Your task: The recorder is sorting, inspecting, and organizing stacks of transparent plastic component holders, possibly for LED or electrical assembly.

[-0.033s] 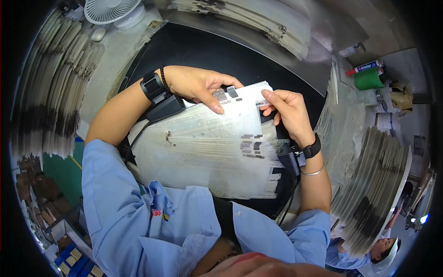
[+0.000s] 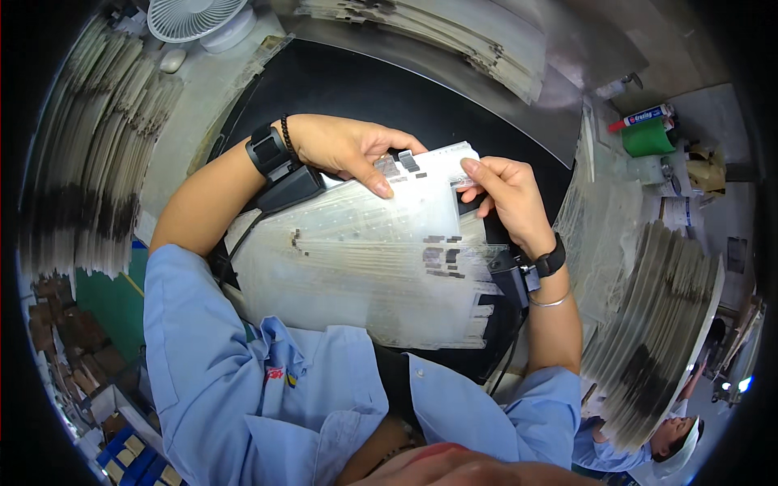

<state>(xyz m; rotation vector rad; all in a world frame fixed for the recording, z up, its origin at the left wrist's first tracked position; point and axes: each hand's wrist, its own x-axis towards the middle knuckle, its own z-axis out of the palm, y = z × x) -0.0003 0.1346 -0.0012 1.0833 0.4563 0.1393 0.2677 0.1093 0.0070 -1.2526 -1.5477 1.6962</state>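
Note:
A stack of translucent plastic sheets [image 2: 348,259] with small dark rectangular marks lies fanned out in front of me. My left hand [image 2: 344,150] is closed on the far edge of the upper sheets, its thumb on top and the other fingers behind. With thumb and fingers my right hand [image 2: 510,194] pinches the white tab [image 2: 458,158] at their far right corner. Under the held sheets, more sheets spread toward my body, their stepped ends showing at the lower right. I cannot make out how many sheets are between my fingers.
Beneath the sheets is a black work surface [image 2: 324,81]. Tall piles of similar sheets stand at the left [image 2: 89,162] and right [image 2: 648,340]. A white fan [image 2: 194,18] is at the far left, a green object [image 2: 648,138] at the right. A person [image 2: 664,445] is at lower right.
My right hand has shifted very slightly at the tab. Otherwise both hands and the sheets look the same.

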